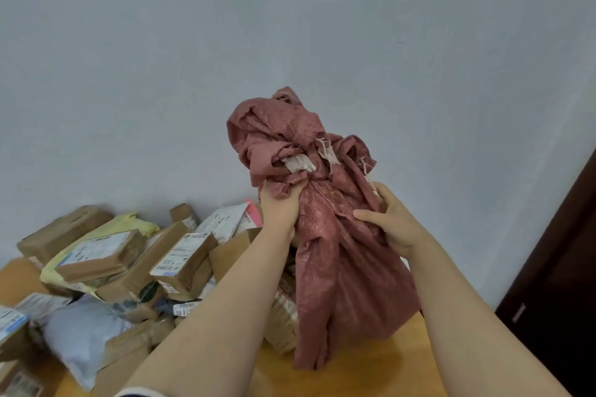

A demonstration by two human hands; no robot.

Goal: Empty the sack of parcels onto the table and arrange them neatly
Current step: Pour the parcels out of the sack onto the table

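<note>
A crumpled dull-red woven sack (pixel 325 235) hangs limp above the wooden table (pixel 380 361), held up in front of me. My left hand (pixel 280 208) is clenched on a bunch of its fabric near the middle. My right hand (pixel 392 224) grips the sack's right side, fingers pressed into the cloth. White label scraps (pixel 298 163) stick to its upper folds. A heap of parcels (pixel 135 267) lies on the table to the left: brown cardboard boxes, a yellow mailer, a grey poly bag (pixel 79 337), white mailers.
A pale wall rises behind the table. A dark door (pixel 561 267) stands at the right edge. A taped brown parcel (pixel 283 319) lies partly hidden under the hanging sack. Bare tabletop shows at the front right.
</note>
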